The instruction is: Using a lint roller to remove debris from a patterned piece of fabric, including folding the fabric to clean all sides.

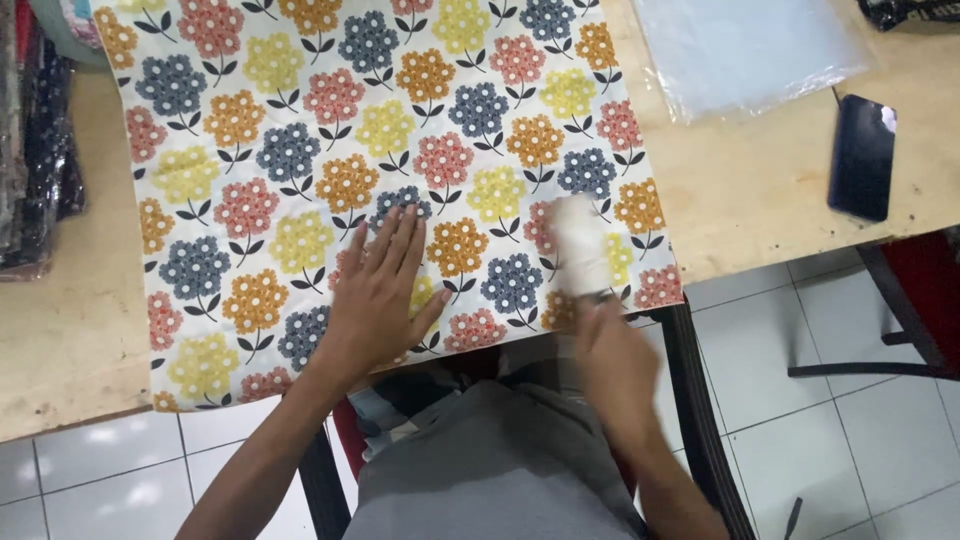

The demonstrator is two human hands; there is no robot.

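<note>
A white cloth printed with yellow, orange, pink and blue flowers (pixel 300 130) lies flat on a pale wooden table (pixel 760 190). My left hand (pixel 378 290) rests palm down on the cloth near its front edge, fingers together and stretched out. My right hand (pixel 610 350) is blurred at the cloth's front right corner and grips a whitish roller-like object (pixel 580 245) that lies on the cloth. What that object is I cannot tell because of the blur.
A dark phone (pixel 862 157) lies at the table's right edge. A clear plastic bag (pixel 745 50) sits at the back right. Folded dark fabrics (pixel 35 150) are stacked at the left. Below are white floor tiles (pixel 860 440) and dark chair frames (pixel 905 320).
</note>
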